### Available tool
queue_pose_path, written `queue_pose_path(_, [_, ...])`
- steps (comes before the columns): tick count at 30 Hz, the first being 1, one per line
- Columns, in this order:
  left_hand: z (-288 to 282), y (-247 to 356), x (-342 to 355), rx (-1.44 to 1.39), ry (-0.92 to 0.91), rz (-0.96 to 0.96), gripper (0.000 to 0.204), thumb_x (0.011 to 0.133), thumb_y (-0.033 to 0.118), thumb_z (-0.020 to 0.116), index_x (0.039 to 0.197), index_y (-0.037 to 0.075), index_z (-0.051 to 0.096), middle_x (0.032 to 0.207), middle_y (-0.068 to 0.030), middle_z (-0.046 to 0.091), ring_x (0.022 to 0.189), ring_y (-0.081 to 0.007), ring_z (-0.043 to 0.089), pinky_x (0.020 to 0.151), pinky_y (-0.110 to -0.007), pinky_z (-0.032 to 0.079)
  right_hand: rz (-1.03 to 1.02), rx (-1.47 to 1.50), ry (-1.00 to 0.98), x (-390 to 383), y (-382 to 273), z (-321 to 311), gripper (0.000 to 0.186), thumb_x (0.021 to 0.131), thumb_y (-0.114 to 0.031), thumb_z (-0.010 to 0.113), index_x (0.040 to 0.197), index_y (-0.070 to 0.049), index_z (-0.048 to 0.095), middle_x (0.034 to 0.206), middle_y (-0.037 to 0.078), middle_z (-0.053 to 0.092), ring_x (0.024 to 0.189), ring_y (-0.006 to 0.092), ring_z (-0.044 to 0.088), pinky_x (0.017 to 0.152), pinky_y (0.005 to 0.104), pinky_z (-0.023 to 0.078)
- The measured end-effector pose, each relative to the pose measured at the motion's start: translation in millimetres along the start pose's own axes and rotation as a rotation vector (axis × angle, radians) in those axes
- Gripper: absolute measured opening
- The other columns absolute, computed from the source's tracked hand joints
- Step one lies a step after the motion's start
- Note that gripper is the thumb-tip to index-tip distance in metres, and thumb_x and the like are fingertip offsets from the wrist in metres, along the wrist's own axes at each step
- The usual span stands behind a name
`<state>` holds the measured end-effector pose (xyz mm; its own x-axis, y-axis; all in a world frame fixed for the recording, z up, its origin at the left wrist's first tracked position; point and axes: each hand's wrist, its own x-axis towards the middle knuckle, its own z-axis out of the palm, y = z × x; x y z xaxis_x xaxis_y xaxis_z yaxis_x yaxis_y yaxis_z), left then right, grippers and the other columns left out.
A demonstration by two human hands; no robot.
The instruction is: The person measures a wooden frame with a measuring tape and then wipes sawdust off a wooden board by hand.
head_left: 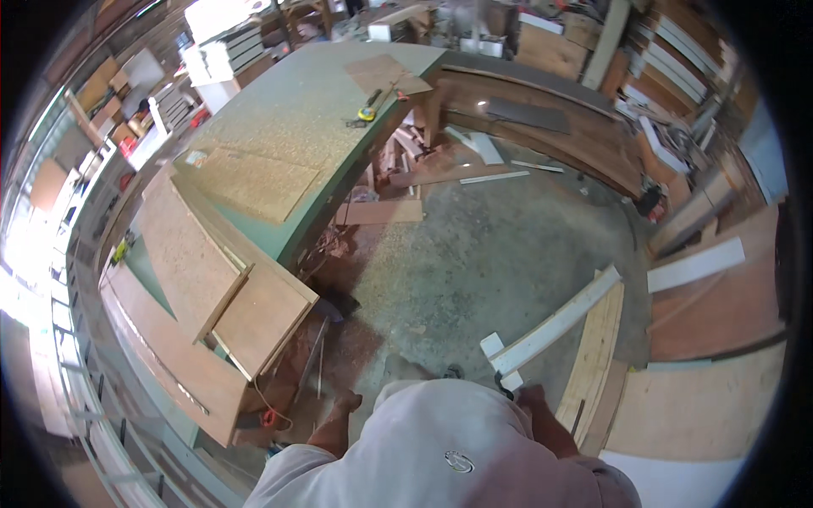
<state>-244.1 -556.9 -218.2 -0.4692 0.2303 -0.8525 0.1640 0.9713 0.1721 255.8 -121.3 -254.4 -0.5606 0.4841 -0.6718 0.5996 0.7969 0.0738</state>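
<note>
My left hand (345, 401) hangs low beside my shirt, fingers loosely bent and empty, near the lower end of the green-topped workbench (294, 243). Tan boards (190, 245) lie on that bench, with a yellow tape measure (367, 113) farther back. My right hand (530, 395) is at my other side, partly hidden by my body, near a small dark object (506, 386) I cannot make out. Just beyond it are a long white strip (556, 315), a short white block (491, 345) and pale timber planks (592, 364); whether the hand touches any of them is unclear.
Concrete floor (449, 262) stretches ahead, with white offcuts (487, 148) and scraps under the bench. A long brown wooden piece (559, 152) lies at the back right. Stacked panels (703, 406) line the right. A metal frame (76, 381) runs along the left; cluttered shelving fills the background.
</note>
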Motion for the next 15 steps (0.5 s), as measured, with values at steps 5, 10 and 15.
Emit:
queue_pose_path(5, [33.0,68.9,-12.6,-0.106,0.028,0.146,0.033,0.074,0.032,0.066,0.071,0.000,0.074,0.079,-0.0204,0.071,0.079,-0.0298,0.070,0.073,-0.040,0.054,-0.304,-0.187,0.374,120.8,58.2,-134.7,0.016,0.078,-0.025,0.071,0.090,-0.015,0.070,0.080,0.009,0.071,0.072,0.0283,0.069,0.058,0.0451,0.052])
queue_pose_path(10, [20.6,150.1,38.1,-0.165,-0.012,0.166,0.034,0.073,0.035,0.067,0.074,0.002,0.075,0.080,-0.0194,0.072,0.078,-0.0311,0.070,0.077,-0.041,0.054,0.223,1.327,0.164,234.6,62.4,-228.6,0.017,0.088,-0.009,0.062,0.104,-0.005,0.058,0.065,0.010,0.053,0.057,0.0264,0.061,0.047,0.0381,0.048])
queue_pose_path(15, [-45.1,169.2,87.9,-0.182,0.057,0.045,0.036,0.073,0.038,0.068,0.077,0.003,0.077,0.082,-0.0185,0.074,0.077,-0.0323,0.071,0.080,-0.042,0.054,0.074,1.327,0.077,267.3,-39.1,-329.6,0.017,0.086,-0.017,0.069,0.089,0.000,0.066,0.070,0.010,0.063,0.062,0.0243,0.064,0.053,0.0417,0.050])
